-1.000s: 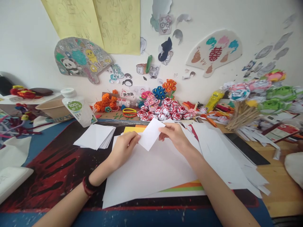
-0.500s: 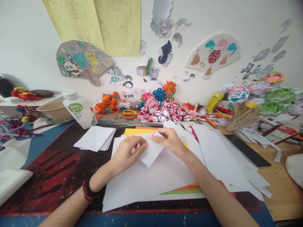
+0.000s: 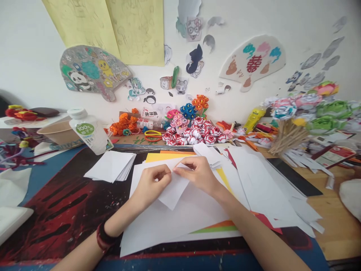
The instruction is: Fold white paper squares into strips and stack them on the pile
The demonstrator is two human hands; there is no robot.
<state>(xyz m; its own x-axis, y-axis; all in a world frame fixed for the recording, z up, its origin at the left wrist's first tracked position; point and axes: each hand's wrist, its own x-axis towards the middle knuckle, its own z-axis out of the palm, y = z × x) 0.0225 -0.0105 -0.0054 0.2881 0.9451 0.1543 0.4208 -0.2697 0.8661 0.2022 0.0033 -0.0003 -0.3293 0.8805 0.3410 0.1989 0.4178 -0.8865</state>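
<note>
A small white sheet of paper (image 3: 174, 192) is held between my two hands, one corner pointing down toward me. My left hand (image 3: 153, 184) pinches it along the upper left, with thumb and forefinger together. Close beside it, my right hand (image 3: 197, 175) pinches the upper edge, its thumb almost meeting the left fingertips. The fingers hide the sheet's top edge. Beneath lies a large white sheet (image 3: 158, 233) on top of stacked coloured paper (image 3: 222, 227). To the left sits a pile of small white paper squares (image 3: 108, 165).
A white bottle (image 3: 88, 131) stands at the back left. Red-and-white paper flowers (image 3: 197, 131) are heaped by the wall. More white sheets (image 3: 259, 184) and a black flat object (image 3: 293, 177) lie at the right. Yellow-handled scissors (image 3: 152, 134) rest at the back.
Both hands have drawn closer together at the sheet's top, and the small sheet has shifted slightly left and down. The view has moved a little.
</note>
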